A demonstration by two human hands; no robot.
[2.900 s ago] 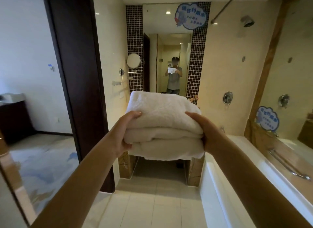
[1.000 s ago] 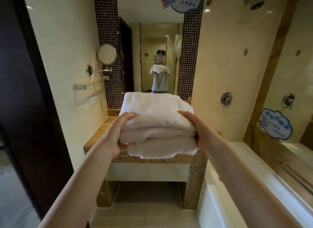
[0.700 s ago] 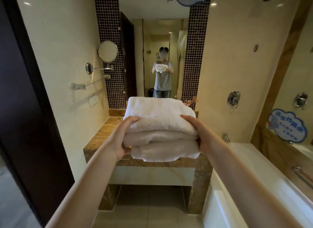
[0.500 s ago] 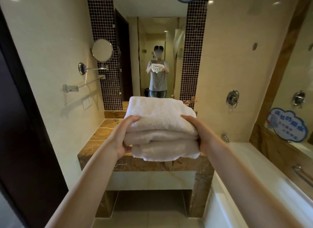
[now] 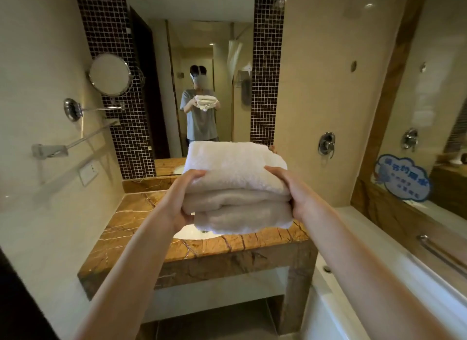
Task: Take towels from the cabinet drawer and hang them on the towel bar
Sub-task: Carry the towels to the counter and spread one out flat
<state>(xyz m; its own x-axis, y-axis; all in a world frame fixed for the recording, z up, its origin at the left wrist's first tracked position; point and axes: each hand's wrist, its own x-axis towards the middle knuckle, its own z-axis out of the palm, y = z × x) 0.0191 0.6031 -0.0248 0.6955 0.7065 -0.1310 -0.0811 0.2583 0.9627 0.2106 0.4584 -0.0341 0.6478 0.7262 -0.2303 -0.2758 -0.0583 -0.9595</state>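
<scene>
A stack of folded white towels [image 5: 235, 185] is held out in front of me, above the brown marble vanity counter [image 5: 141, 228]. My left hand [image 5: 183, 200] grips the stack's left side, thumb on top and fingers underneath. My right hand [image 5: 293, 190] grips the right side the same way. A metal towel bar [image 5: 83, 138] is fixed to the left wall, well left of the towels and bare. No cabinet drawer is in view.
A round swing-arm mirror [image 5: 110, 74] sticks out from the left wall above the bar. A large wall mirror [image 5: 202, 49] faces me, showing a person with the towels. A white bathtub [image 5: 379, 276] with a grab rail [image 5: 442, 253] runs along the right. A basin [image 5: 192, 232] sits under the towels.
I have walked from the doorway up to the vanity, carrying the towels in the same two-handed grip. The counter and towel bar are now much closer.
</scene>
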